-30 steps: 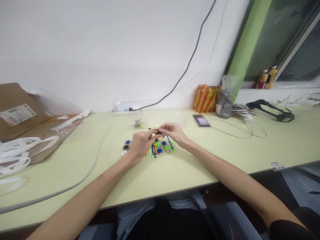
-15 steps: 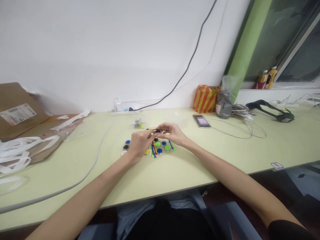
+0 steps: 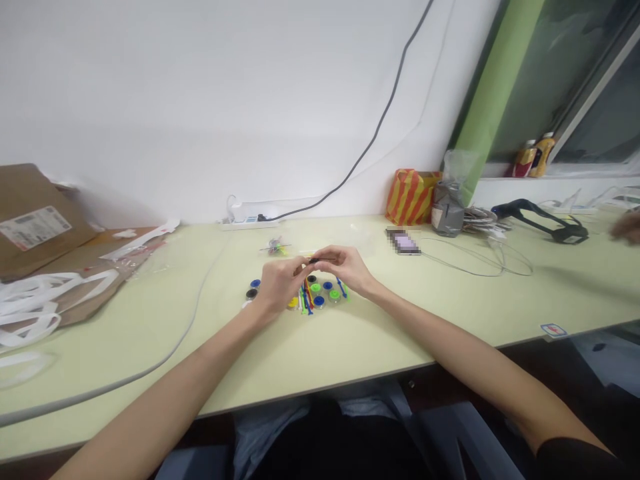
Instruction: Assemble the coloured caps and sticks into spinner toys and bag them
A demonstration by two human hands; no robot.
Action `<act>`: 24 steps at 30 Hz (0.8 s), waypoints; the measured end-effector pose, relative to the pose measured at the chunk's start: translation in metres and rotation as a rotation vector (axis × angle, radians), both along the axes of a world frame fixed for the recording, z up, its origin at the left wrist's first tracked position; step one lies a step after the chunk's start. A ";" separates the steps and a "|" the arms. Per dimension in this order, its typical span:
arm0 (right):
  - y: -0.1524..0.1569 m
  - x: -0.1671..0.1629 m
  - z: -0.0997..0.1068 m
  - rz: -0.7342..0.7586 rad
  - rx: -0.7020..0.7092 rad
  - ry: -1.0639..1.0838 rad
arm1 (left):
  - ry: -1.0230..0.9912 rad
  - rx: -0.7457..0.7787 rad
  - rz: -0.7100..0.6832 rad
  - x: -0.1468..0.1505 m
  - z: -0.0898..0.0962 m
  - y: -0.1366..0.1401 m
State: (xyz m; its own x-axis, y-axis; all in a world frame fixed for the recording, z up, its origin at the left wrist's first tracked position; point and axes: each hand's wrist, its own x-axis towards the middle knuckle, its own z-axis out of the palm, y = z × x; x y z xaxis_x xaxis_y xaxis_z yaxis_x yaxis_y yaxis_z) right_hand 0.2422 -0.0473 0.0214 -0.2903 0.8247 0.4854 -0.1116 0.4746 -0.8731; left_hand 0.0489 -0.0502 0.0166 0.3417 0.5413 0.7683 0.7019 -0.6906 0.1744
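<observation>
Above a pale yellow-green tabletop (image 3: pixel 320 347), a person's left hand (image 3: pixel 280 281) and right hand (image 3: pixel 349 268) come together, thumbs and fingers pinching a small, thin black piece (image 3: pixel 315 261) between them. Largely covered by fingers, the piece shows as a narrow dark sliver; blue, green and black round-topped pieces (image 3: pixel 316 289) and slim multicoloured sticks (image 3: pixel 307 301) lie just beside the hands.

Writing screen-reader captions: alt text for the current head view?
A person's left hand and right hand pinch a small black part above a pale green table. Near them lie multicolored sticks and round pieces; another person's blurred hand shows at the right edge.
</observation>
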 end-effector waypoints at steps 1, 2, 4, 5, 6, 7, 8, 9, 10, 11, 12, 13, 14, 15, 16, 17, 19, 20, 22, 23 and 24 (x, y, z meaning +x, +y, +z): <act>0.001 0.001 0.000 -0.010 -0.016 0.026 | -0.010 -0.005 -0.007 0.001 0.000 0.000; 0.002 0.001 0.000 -0.027 -0.029 0.046 | -0.018 -0.011 -0.014 0.001 0.001 -0.001; 0.004 0.003 -0.001 -0.056 -0.050 0.065 | -0.022 -0.023 -0.029 0.003 0.001 -0.002; 0.005 0.003 -0.001 -0.059 -0.060 0.069 | -0.017 -0.026 -0.035 0.003 0.001 -0.002; 0.005 0.004 -0.002 -0.054 -0.069 0.072 | -0.011 -0.027 -0.038 0.003 0.001 -0.002; 0.006 0.004 -0.002 -0.044 -0.075 0.075 | -0.004 -0.024 -0.040 0.003 0.001 -0.002; 0.006 0.004 -0.002 -0.033 -0.082 0.081 | 0.003 -0.017 -0.043 0.003 0.001 -0.002; 0.006 0.005 -0.003 -0.021 -0.091 0.088 | 0.013 -0.006 -0.047 0.002 0.000 -0.002; 0.006 0.005 -0.003 -0.011 -0.101 0.095 | 0.025 0.006 -0.051 0.002 0.000 -0.002; 0.007 0.006 -0.003 -0.004 -0.112 0.098 | 0.040 0.017 -0.053 0.002 0.001 -0.001; 0.007 0.006 -0.003 0.001 -0.124 0.099 | 0.059 0.032 -0.056 0.002 0.001 -0.001; 0.008 0.007 -0.003 0.006 -0.136 0.096 | 0.081 0.050 -0.056 0.001 0.002 -0.001; 0.008 0.008 -0.003 0.014 -0.148 0.092 | 0.108 0.070 -0.055 0.001 0.003 -0.001; 0.009 0.008 -0.003 0.028 -0.160 0.085 | 0.138 0.093 -0.052 0.000 0.004 0.000; 0.009 0.009 -0.003 0.048 -0.172 0.076 | 0.169 0.118 -0.051 0.000 0.005 0.000; 0.009 0.009 -0.003 0.074 -0.185 0.066 | 0.204 0.144 -0.051 -0.001 0.006 0.000; 0.008 0.010 -0.002 0.127 -0.217 0.049 | 0.277 0.199 -0.042 -0.003 0.008 -0.001; 0.007 0.010 0.000 0.144 -0.234 0.046 | 0.315 0.228 -0.030 -0.003 0.009 -0.001; 0.005 0.011 0.002 0.162 -0.268 0.044 | 0.390 0.284 -0.009 -0.005 0.009 -0.001; 0.004 0.011 0.004 0.170 -0.283 0.041 | 0.424 0.312 -0.006 -0.006 0.009 -0.001; 0.003 0.012 0.005 0.177 -0.298 0.035 | 0.452 0.338 -0.010 -0.006 0.009 -0.001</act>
